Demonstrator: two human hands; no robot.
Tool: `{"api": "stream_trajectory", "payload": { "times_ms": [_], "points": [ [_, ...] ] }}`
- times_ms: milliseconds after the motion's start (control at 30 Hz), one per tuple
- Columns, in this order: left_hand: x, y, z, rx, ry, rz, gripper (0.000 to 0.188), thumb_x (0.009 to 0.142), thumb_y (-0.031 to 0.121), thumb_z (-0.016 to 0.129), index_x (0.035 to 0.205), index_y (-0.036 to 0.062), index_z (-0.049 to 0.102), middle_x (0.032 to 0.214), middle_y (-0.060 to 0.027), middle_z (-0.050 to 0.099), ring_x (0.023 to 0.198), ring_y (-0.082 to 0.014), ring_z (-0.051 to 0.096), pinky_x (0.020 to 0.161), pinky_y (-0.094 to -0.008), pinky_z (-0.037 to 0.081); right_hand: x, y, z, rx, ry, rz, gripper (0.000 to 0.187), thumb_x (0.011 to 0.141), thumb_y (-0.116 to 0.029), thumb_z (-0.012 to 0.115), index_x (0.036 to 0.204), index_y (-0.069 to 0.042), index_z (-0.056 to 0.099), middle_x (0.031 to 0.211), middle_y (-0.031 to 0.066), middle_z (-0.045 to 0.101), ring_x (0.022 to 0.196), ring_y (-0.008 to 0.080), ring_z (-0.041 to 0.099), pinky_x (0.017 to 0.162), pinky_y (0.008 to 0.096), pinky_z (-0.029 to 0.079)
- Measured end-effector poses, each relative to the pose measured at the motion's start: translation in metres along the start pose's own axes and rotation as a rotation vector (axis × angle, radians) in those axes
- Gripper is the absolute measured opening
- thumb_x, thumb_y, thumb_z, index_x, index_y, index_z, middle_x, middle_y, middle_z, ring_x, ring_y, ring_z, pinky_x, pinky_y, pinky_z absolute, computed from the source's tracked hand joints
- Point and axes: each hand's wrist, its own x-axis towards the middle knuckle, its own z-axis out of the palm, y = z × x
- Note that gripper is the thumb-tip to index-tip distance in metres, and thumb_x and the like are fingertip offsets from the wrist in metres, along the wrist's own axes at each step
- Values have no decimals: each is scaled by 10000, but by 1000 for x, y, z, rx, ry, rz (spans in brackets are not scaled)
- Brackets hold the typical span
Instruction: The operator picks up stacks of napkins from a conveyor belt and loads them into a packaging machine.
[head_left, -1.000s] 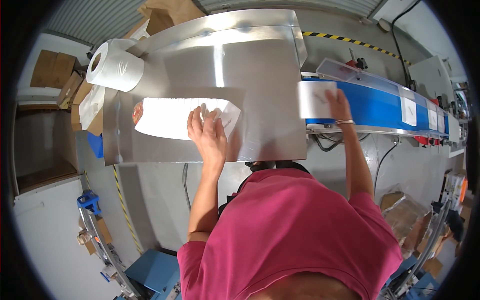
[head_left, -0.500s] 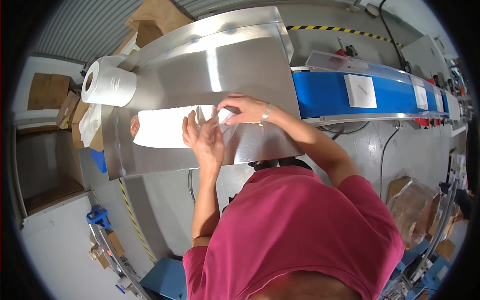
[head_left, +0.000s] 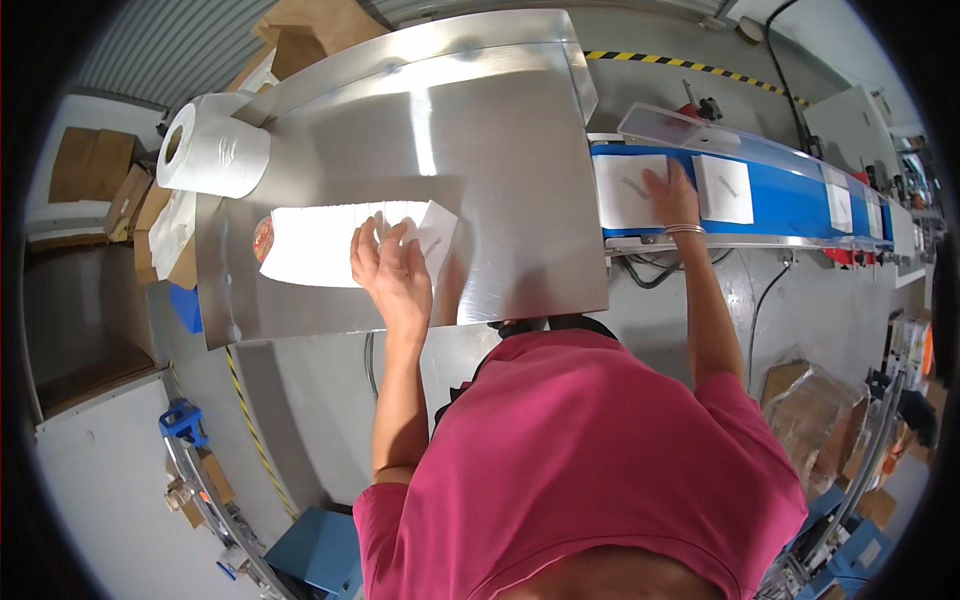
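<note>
A long row of white square paper pieces (head_left: 315, 245), packed face to face, lies on the steel table. A reddish round end piece (head_left: 263, 240) shows at its left end. My left hand (head_left: 397, 275) rests on the row near its right end, fingers spread and slightly bent. Just past those fingers, the last piece leans with its marked face showing. On the blue conveyor belt, my right hand (head_left: 677, 198) touches the right part of a flat white paper square (head_left: 625, 192), its thumb and fingers apart. Whether the square is a single sheet or folded, I cannot tell.
Further white squares (head_left: 724, 189) lie along the blue belt (head_left: 778, 200), beside a clear plastic guard (head_left: 690, 128). A large white roll (head_left: 222, 150) stands at the table's left edge, near cardboard boxes (head_left: 90, 165). The steel table (head_left: 520, 150) has a raised back edge.
My right hand has moved from the right end of the row to the belt. Another white square now lies at the belt's near end. The left hand stays on the row.
</note>
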Motion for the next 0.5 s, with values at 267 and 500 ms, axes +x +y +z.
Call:
{"api": "stream_trajectory", "payload": {
  "times_ms": [267,500],
  "points": [
    [-1,2,-6,17,-62,-4,286,756,3,649,1029,87,661,1347,-180,415,1298,-383,312,1048,-480,252,-39,-157,21,422,-611,-592,472,761,-147,716,1200,-109,547,1201,128,541,1086,300,539,932,379,429],
    [6,9,-8,-5,-130,44,192,772,85,670,963,85,686,1362,-195,396,1305,-398,297,1051,-483,247,-52,-202,83,630,-824,-878,402,749,-175,719,1118,-72,594,1190,104,543,1092,274,520,928,354,428]
  ]
}}
